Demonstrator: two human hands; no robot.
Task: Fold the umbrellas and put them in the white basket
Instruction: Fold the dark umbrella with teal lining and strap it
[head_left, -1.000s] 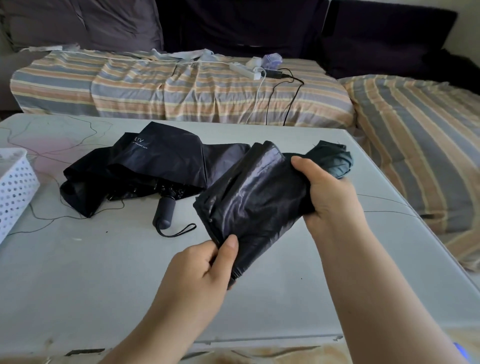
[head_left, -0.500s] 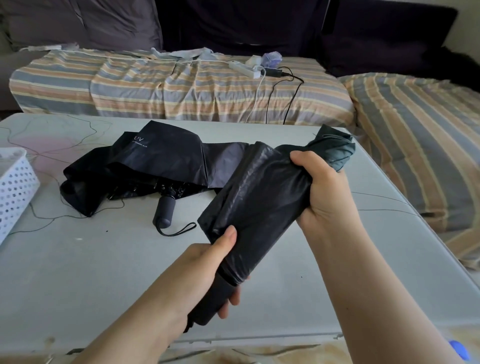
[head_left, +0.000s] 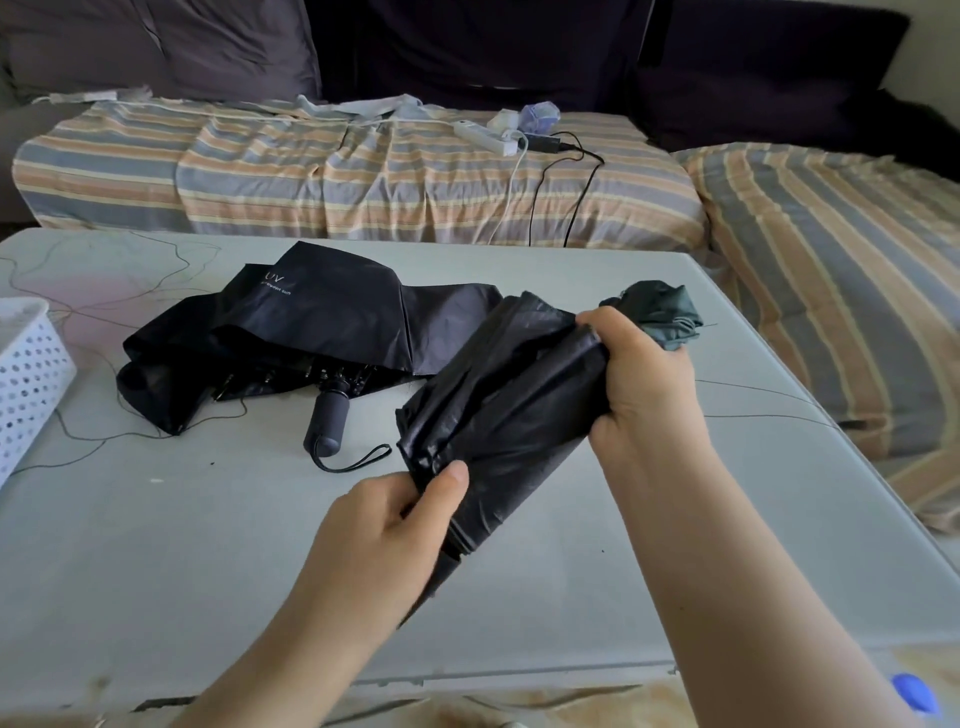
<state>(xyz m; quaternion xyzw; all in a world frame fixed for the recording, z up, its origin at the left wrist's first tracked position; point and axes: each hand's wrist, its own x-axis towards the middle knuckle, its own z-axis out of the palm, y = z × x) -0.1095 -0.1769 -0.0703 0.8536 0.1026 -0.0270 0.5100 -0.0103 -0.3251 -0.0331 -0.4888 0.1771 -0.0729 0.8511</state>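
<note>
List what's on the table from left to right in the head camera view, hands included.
white basket → black UV umbrella lying loose → its handle → left hand → umbrella being folded → right hand

1 head-worn view looks forward and down, close above the fingers (head_left: 441, 499). Beyond them lies the table (head_left: 156, 545), then a sofa (head_left: 363, 176).

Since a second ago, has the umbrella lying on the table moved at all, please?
No. The lying umbrella keeps its place on the table, its handle pointing the same way.
</note>
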